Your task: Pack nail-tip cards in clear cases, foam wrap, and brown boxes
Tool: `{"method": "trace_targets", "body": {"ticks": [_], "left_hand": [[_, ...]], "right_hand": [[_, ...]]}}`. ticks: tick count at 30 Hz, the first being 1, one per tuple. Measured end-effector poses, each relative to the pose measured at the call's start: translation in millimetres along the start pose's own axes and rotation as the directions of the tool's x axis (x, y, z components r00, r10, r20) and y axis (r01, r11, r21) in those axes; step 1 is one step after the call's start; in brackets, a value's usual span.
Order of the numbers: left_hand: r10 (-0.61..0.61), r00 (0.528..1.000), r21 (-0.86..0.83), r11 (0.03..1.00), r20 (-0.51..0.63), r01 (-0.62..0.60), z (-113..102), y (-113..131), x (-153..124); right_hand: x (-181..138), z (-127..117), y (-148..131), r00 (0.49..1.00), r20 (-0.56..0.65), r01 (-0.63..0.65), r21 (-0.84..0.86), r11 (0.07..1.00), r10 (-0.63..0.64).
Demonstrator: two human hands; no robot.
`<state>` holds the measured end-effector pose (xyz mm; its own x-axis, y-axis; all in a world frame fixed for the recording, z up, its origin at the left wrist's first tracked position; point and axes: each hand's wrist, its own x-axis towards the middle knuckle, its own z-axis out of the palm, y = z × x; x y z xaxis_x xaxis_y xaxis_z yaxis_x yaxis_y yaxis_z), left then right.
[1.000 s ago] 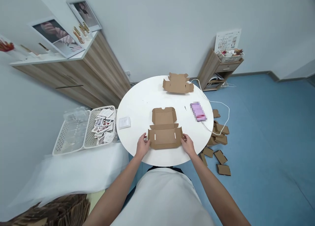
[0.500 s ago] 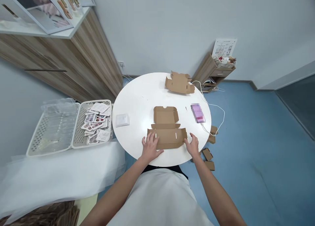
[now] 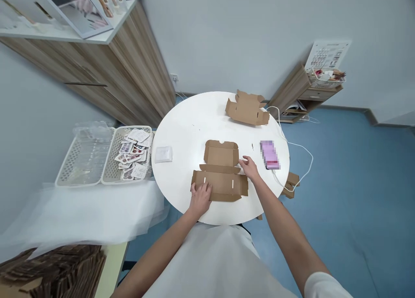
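Note:
A flat brown cardboard box blank point(image 3: 222, 183) lies unfolded on the round white table point(image 3: 181, 116), its narrower lid panel pointing away from me. My left hand point(image 3: 200, 198) rests on the lower left part of the blank, fingers spread over the panel near a slot. At the right edge of the lid panel is my right hand point(image 3: 249, 167), its fingertips by the side flap and its fingers slightly curved and apart. Farther back on the table lies a second partly creased cardboard blank point(image 3: 247, 107).
A phone point(image 3: 269, 154) with a white cable point(image 3: 304, 149) lies on the right of the table. On the left is a small white packet point(image 3: 163, 154). Beyond it stand a basket of printed cards point(image 3: 134, 153) and a basket of clear plastic point(image 3: 86, 159). Stacked cardboard point(image 3: 68, 267) sits lower left.
My right hand has moved away from me, from the front panel's right end to the lid panel's right edge. My left hand now lies lower on the blank. The view has shifted left.

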<state>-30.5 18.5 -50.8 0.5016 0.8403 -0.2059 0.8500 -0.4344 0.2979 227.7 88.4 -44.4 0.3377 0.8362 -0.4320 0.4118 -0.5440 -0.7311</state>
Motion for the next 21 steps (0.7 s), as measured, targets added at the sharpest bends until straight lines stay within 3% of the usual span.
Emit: {"method": "trace_targets", "body": {"ticks": [4, 9, 17, 21], "left_hand": [[-0.067, 0.998, 0.032, 0.997, 0.008, 0.067, 2, 7, 4], [-0.130, 0.992, 0.068, 0.989, -0.001, 0.129, 4, 17, 6], [-0.238, 0.970, 0.172, 0.954, -0.051, 0.243, -8, 32, 21], [-0.235, 0.972, 0.241, 0.942, -0.017, 0.233, -18, 30, 34]], "right_hand": [[27, 5, 5, 0.998, 0.062, -0.009, -0.010, 1.000, 0.010], [39, 12, 11, 0.992, 0.126, 0.037, -0.032, 0.999, -0.032], [29, 3, 6, 0.970, 0.180, 0.161, 0.018, 0.987, -0.162], [15, -1, 7, 0.960, 0.199, 0.196, 0.017, 0.981, -0.195]]}}
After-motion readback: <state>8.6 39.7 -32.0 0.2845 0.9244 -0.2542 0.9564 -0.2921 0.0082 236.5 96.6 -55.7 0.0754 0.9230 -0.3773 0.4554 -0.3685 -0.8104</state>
